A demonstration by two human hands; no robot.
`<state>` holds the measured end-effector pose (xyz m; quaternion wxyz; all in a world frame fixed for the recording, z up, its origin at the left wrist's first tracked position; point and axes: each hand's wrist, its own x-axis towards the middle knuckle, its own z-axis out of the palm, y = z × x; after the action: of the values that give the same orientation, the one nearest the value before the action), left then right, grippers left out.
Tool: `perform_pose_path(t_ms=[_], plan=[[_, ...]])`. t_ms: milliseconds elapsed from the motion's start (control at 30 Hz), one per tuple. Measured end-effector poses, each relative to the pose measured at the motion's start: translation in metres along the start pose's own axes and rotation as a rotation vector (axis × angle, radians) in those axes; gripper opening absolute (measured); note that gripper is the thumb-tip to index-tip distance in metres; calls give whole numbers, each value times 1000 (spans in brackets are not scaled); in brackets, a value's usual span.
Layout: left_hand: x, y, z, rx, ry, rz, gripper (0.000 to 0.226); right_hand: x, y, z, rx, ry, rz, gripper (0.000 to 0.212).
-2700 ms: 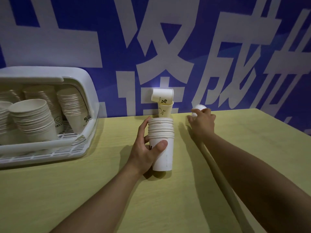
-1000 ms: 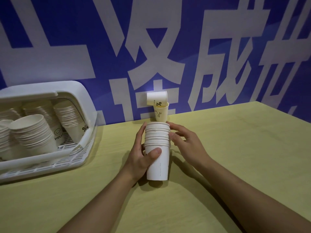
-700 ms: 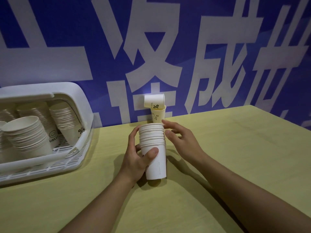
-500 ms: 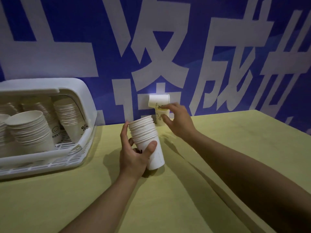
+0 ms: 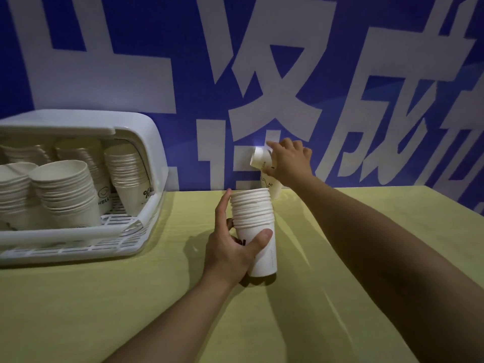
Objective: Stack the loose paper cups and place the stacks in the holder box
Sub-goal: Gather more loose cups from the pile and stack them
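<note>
Left hand (image 5: 231, 247) curled in grip, thumb forward; right hand (image 5: 288, 163) outstretched, fingers pinching.

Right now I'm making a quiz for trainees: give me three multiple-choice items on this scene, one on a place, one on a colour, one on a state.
1. Where is the holder box?
A. at the table's left
B. at the table's right
C. on the floor

2. What colour is the table?
A. red
B. yellow-green
C. black

3. What is the right hand doing?
A. lying flat on the table
B. reaching into the box
C. gripping a tilted loose cup

Key: 1 A, it sits left of the stack that the left hand holds; 2 B, its bare top shows it; 3 C, the fingers curl round the cup by the wall.
</note>
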<state>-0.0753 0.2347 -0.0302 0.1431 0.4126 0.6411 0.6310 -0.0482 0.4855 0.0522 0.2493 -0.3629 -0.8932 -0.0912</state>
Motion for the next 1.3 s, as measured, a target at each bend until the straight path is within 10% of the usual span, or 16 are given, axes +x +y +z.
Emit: perform_pose_path(t_ms=[133, 433, 633, 900, 1067, 1300], plan=[[-1, 0, -1, -6, -13, -24, 108, 5, 5, -8, 4, 18, -6, 67], [-2, -1, -3, -73, -113, 13, 98, -90, -10, -60, 896, 225, 175, 90], [-7, 3, -1, -69, -233, 26, 93, -177, -6, -53, 1260, 189, 544, 55], [-8, 3, -2, -63, -347, -5, 99, -187, -2, -55, 1366, 144, 604, 31], [-5, 2, -1, -99, -501, -43, 96, -186, -4, -59, 1395, 206, 523, 74], [-9, 4, 3, -76, -581, -45, 96, -191, -9, -59, 1344, 99, 394, 76]])
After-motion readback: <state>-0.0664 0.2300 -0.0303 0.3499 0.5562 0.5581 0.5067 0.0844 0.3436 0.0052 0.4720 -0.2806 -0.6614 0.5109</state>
